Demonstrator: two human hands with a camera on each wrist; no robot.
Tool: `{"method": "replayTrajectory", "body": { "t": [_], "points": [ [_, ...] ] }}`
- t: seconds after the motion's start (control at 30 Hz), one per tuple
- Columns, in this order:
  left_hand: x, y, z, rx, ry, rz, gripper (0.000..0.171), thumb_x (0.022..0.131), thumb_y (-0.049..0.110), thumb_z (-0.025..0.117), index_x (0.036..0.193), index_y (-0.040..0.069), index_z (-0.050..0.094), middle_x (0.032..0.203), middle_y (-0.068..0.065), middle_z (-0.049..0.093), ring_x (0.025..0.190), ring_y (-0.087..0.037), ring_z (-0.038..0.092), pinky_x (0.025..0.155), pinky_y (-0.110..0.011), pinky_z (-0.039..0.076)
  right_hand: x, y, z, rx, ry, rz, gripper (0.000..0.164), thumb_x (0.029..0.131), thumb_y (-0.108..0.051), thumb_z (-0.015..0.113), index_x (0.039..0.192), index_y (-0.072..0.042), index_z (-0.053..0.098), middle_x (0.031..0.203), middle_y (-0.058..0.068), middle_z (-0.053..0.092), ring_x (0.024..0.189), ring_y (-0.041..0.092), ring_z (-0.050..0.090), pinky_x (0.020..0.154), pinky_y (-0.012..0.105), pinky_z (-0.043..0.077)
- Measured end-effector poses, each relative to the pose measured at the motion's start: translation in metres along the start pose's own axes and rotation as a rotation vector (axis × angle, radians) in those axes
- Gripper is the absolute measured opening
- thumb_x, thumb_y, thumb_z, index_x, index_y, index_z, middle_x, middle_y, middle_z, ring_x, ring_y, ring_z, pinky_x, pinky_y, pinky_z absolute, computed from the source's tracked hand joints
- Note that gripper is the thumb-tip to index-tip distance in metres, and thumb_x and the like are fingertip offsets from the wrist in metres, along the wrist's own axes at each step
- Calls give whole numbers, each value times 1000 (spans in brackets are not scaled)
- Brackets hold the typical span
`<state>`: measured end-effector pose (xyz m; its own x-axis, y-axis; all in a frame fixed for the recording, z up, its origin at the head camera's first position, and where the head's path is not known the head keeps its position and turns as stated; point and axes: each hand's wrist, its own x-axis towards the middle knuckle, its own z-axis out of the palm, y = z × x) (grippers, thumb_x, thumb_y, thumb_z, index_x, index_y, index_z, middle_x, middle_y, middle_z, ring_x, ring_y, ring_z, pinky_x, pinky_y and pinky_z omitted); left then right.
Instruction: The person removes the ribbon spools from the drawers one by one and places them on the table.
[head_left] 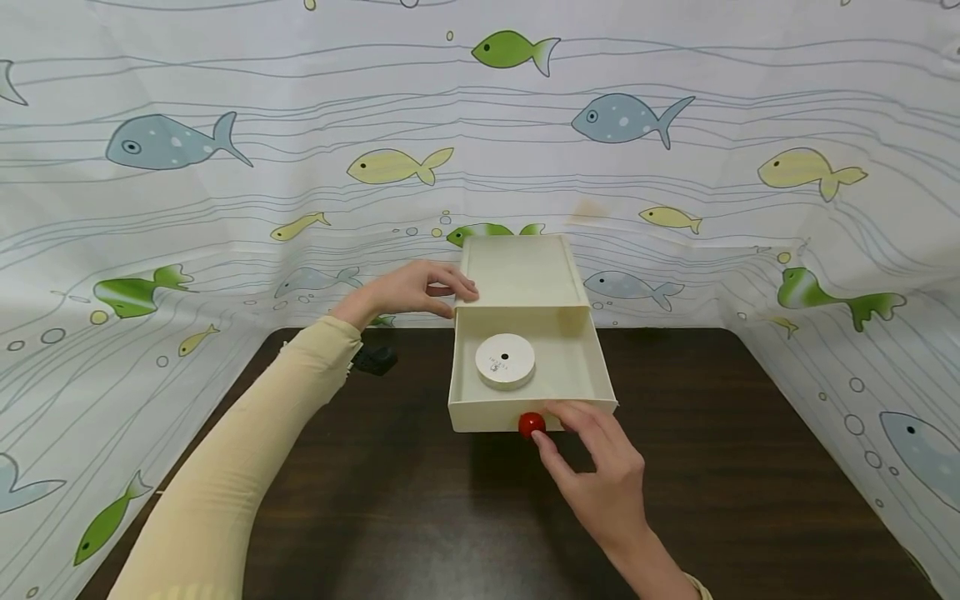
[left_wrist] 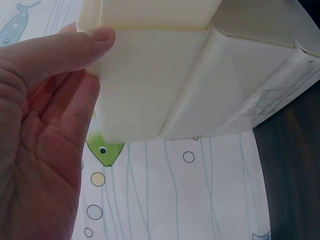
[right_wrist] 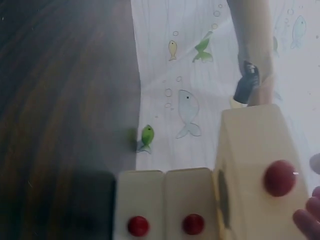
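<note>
While the left hand (head_left: 416, 287) pinches the cabinet (head_left: 521, 271) on its left side, the right hand (head_left: 600, 467), finger and thumb half spread at the red knob (head_left: 532, 423) on the near drawer (head_left: 487, 417), should slide it gently.

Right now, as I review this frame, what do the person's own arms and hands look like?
The left arm wears a long, pale yellow sleeve with an uneven, gathered-looking cuff; a small black device shows beside it. The left hand and right hand are gloveless. On the right, only a pale sleeve edge enters the head view.
</note>
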<state>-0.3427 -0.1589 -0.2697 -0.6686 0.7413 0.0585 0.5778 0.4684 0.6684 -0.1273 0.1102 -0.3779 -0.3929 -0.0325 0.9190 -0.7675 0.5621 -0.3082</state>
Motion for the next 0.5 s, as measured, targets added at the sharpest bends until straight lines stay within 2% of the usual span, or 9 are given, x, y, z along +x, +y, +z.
{"method": "replayTrajectory", "body": {
  "t": [0.1, 0.27, 0.5],
  "points": [
    [0, 1, 0, 3, -2, 6, 36, 86, -1, 71, 121, 8, 71, 136, -10, 59, 136, -25, 49, 114, -39, 46, 9, -1, -11, 16, -84, 60, 29, 84, -18, 79, 110, -7, 73, 104, 6, 73, 86, 15, 65, 88, 7, 54],
    [-2, 2, 0, -7, -6, 5, 35, 86, -2, 71, 121, 7, 71, 135, -11, 58, 135, -26, 48, 114, -43, 45, 26, -2, -30, 54, -247, 181, 43, 72, -1, 86, 112, -12, 72, 105, 3, 73, 89, 14, 70, 82, 12, 58],
    [-2, 2, 0, -4, -10, 13, 35, 87, -1, 71, 121, 6, 71, 136, -12, 58, 136, -27, 48, 114, -43, 45, 54, 9, -46, 29, -376, 173, 46, 69, 2, 87, 109, -17, 73, 101, -4, 73, 84, 9, 69, 72, 16, 61]
  ]
}}
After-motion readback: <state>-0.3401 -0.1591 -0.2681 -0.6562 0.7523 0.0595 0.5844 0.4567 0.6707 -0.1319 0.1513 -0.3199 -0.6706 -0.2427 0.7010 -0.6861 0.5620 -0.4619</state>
